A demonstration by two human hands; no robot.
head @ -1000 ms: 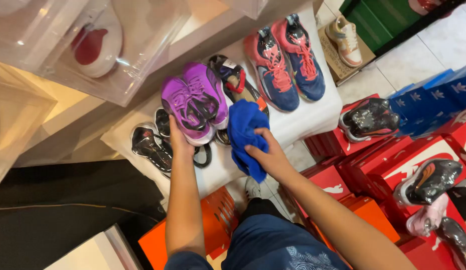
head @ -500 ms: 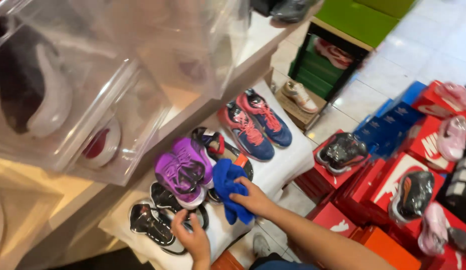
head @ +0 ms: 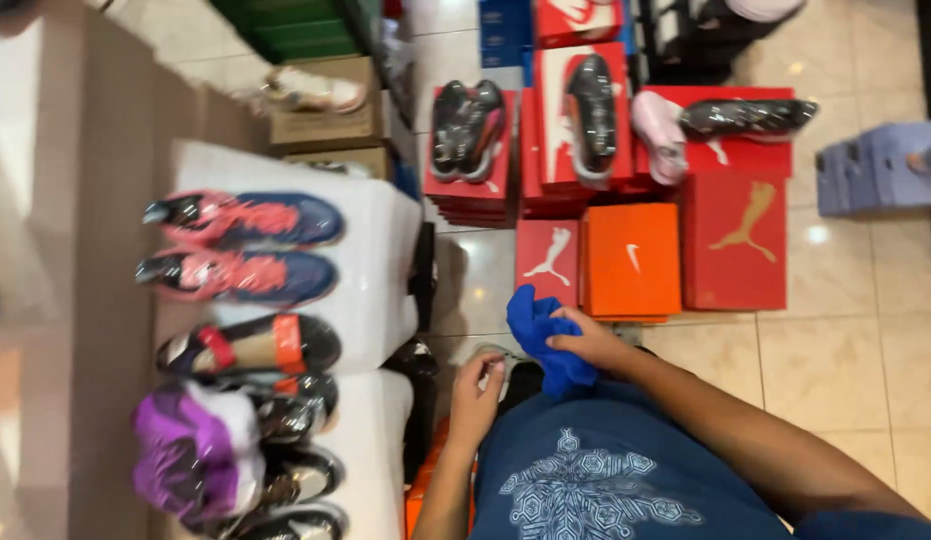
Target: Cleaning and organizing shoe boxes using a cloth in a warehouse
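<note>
The right hand [head: 590,342] is clamped on a blue cloth [head: 545,335], which hangs bunched from its fingers just above the lap. The left hand [head: 475,395] sits close beside it, fingers curled; whether it grips anything I cannot tell. Just beyond the right hand lie flat shoeboxes on the tiled floor: a small red box [head: 547,258], an orange box [head: 630,258] touching it, and a larger red box [head: 735,240] with a gold animal figure. Farther off, red stacks [head: 475,190] carry wrapped dark shoes [head: 468,125] and a pink shoe [head: 657,135]. Blue boxes [head: 875,170] stand well to the right. Left of the left hand, a white shelf [head: 380,270] bears navy-and-pink sneakers [head: 245,245], a black-and-orange sandal [head: 250,345] and purple sneakers [head: 190,450]. Beyond it, a cardboard box [head: 320,125] holds a pale shoe [head: 310,92].
</note>
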